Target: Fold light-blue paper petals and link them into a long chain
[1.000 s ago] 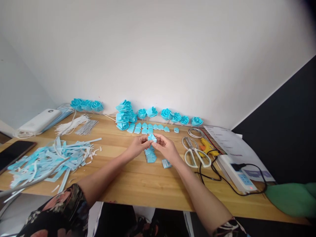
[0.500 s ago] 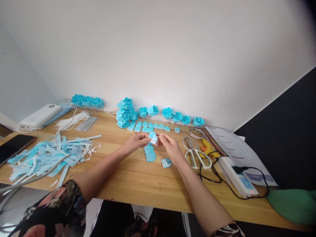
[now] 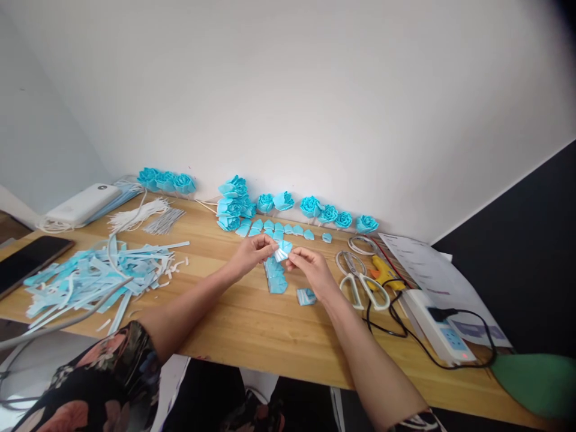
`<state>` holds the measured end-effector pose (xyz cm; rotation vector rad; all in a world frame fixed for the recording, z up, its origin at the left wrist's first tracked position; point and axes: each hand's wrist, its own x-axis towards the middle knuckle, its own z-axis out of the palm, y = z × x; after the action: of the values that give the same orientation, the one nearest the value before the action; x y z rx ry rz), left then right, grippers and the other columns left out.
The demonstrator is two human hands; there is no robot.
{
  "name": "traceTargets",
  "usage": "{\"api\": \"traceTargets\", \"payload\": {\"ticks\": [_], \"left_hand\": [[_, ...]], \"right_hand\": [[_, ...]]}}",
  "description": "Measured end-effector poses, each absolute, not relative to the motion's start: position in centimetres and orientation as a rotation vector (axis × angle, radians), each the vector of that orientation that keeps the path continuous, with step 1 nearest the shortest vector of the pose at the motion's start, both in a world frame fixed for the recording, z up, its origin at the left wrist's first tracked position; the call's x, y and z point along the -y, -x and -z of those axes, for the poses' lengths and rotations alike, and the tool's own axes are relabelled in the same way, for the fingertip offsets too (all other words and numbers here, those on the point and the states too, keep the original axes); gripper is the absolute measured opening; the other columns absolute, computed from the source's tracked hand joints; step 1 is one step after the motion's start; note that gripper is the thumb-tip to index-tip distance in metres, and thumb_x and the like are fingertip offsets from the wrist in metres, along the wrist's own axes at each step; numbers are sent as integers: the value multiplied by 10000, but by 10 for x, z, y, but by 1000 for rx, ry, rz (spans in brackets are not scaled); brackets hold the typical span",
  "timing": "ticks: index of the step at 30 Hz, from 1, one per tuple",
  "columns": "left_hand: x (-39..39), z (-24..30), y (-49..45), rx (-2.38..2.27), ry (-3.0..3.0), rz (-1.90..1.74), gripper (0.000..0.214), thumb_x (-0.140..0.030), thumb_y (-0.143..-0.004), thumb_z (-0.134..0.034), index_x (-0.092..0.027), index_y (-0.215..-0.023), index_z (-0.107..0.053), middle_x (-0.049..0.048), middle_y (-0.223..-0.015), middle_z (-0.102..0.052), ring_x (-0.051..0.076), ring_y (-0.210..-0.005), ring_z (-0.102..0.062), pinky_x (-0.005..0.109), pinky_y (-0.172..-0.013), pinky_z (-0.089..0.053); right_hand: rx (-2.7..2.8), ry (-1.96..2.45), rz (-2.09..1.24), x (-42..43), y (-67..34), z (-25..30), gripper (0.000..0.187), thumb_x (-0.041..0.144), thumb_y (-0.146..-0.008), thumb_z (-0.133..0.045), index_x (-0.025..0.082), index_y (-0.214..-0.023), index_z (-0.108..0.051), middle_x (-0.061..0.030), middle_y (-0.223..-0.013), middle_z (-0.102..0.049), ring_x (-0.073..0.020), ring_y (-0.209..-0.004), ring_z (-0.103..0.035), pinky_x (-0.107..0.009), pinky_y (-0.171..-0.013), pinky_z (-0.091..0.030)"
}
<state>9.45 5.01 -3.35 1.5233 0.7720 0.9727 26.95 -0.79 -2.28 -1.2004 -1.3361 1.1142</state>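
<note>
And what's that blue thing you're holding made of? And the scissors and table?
The blue thing looks like thin, matte cloth or paper, with creases. The scissors seem to have metal blades, from their grey colour, and probably smooth plastic handles, white and rounded. The table looks like wood, maybe a wood print, with grain lines and a soft sheen.

On the table (image 3: 252, 336), a phone (image 3: 31, 261) lies far left, beside a heap of strips (image 3: 101, 279). Over on the right, scissors (image 3: 359, 275) lie next to a glue gun (image 3: 383, 273), with a power strip (image 3: 429, 321) nearer. Petals (image 3: 297, 230) sit in front of roses (image 3: 310, 206) by the wall (image 3: 288, 90).
</note>
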Motion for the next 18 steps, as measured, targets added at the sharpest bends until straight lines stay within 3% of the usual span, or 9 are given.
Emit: {"api": "traceTargets", "payload": {"ticks": [3,6,10,18], "left_hand": [[-45,31,-95,-851,-1637,-1211,230,-375,-798,-615,-159,-832,-543,-25,-652,-523,81,-560,-458,205,-520,-358],[-36,26,-96,-948,-1896,-1330,165,-315,-834,-582,-161,-775,-567,-29,-619,-507,83,-556,-437,208,-529,-344],[-30,27,-97,-913,-2231,-1266,97,-230,-841,-573,-176,-801,-642,-15,-637,-559,99,-595,-479,222,-580,-363],[-33,35,-99,-931,-2307,-1183,131,-179,-844,-559,-181,-885,-683,7,-732,-636,110,-642,-527,225,-617,-386]], "right_hand": [[1300,1208,-1044,6,-269,26,217,385,-757,-632,179,-688,-639,-19,-665,-648,-146,-634,-587,-274,-663,-487],[1303,1198,-965,5,-270,30,206,372,-769,-622,183,-692,-644,-9,-658,-642,-147,-646,-582,-271,-669,-478],[1335,1197,-933,5,-269,32,187,347,-773,-622,188,-675,-637,5,-646,-628,-144,-646,-570,-261,-662,-462],[1351,1206,-965,5,-267,33,181,353,-770,-633,191,-691,-624,11,-636,-625,-144,-636,-581,-258,-647,-470]]}}
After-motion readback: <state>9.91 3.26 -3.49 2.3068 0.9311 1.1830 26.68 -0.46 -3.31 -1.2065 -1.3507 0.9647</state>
